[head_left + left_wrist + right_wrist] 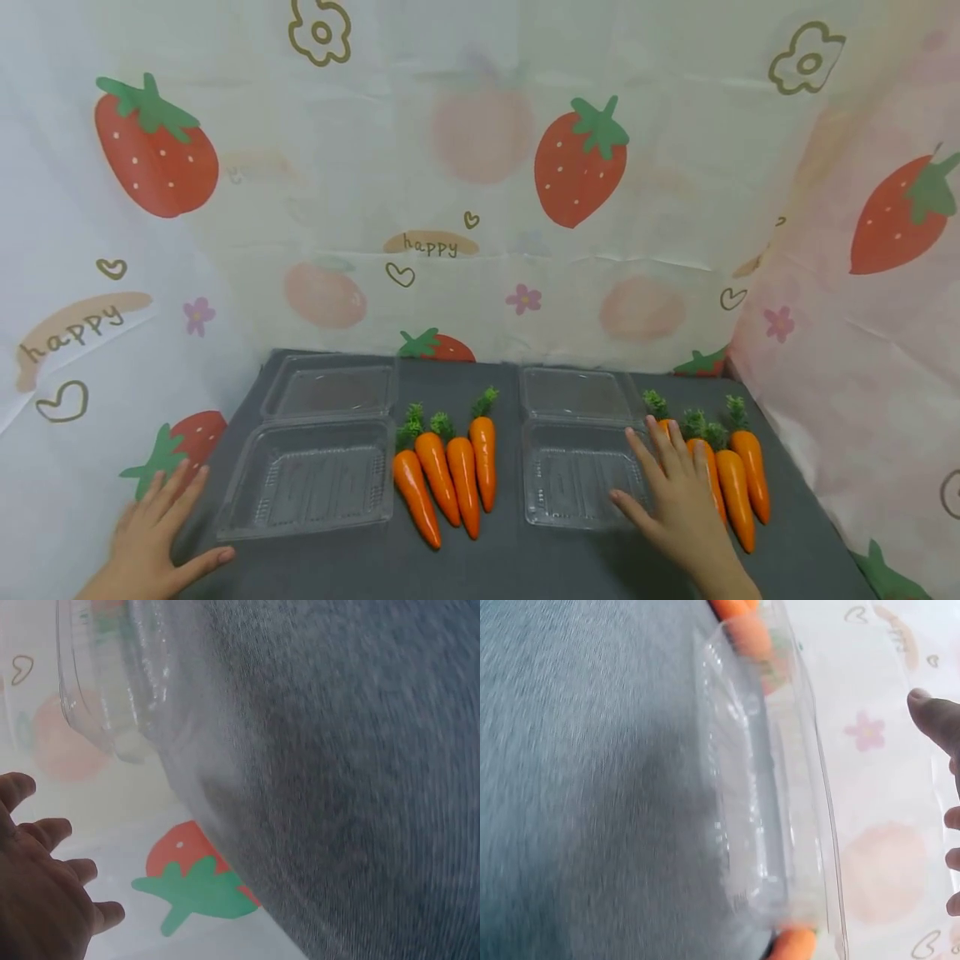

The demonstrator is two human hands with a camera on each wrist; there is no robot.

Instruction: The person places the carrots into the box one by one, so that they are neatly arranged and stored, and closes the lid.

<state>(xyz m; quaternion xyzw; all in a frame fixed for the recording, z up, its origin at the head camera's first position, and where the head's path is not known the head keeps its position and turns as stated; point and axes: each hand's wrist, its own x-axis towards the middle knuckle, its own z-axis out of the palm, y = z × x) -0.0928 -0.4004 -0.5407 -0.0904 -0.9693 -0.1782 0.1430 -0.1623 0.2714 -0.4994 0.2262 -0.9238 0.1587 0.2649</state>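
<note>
My left hand (pixel 153 533) is at the left edge of the grey table, fingers spread and holding nothing, beside a clear plastic clamshell box (pixel 315 529) with its lid folded back. On the right, my right hand (pixel 678 500) hovers with spread fingers, overlapping the right rim of a second clear clamshell box (pixel 551 518) and part of a bunch of carrots (pixel 735 492) with green tops. In the right wrist view that box (pixel 739 772) lies beside the hand, whose thumb (pixel 934 716) is straight. Between the boxes lies another group of carrots (pixel 435 475).
A grey cloth-like surface (pixel 465 575) covers the table. White sheeting (pixel 480 192) with printed strawberries and flowers closes off the back, left and right sides. Both lids, one on the left box (pixel 330 392) and one on the right (pixel 577 392), point toward the back sheet.
</note>
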